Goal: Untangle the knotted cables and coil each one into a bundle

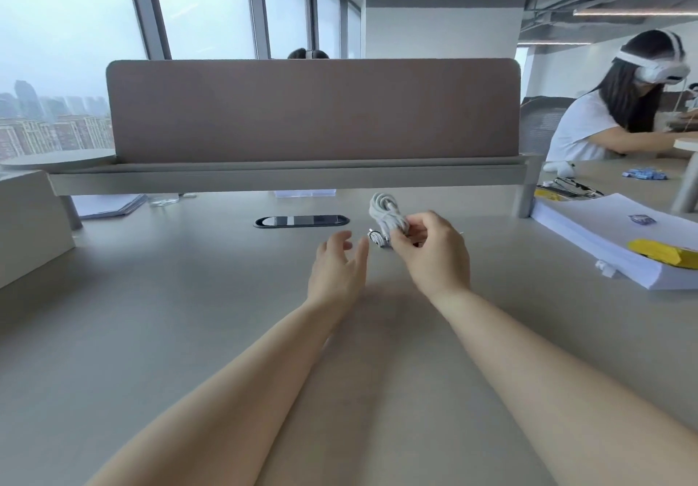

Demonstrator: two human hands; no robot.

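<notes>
Head view, the only one. Step in hand, by my read: coiling is done or almost done on one cable, now the finishing part. The white cable bundle [385,213] is already wound into tight loops with no knot visible in it. It is held up off the worktop [181,296], centre-right of the scene and in front of the far partition screen [313,111].

Right hand [434,258]: fingers curled, pinching the near lower part of the bundle, with the loops sticking up and away past the fingertips. Can't tell how many fingers are actually on the cable.

Left hand [334,270]: holds nothing, fingers loosely spread and slightly bent, palm turned toward the bundle. It is just left of the bundle and near it, not touching as far as I can see. A small plug end [375,237] pokes out at the bundle's near-left, between the two hands.

Next move, a guess: the left hand tucks or wraps that loose plug end so the loops don't spring apart, then the bundle goes down on the worktop. This needs a firm right-hand pinch while the left works. I can't spot a second cable in this view.

Other stuff: a cable-port slot [301,221] in the worktop left of the hands, a paper stack [604,236] to the right, another person [589,122] seated far right.
</notes>
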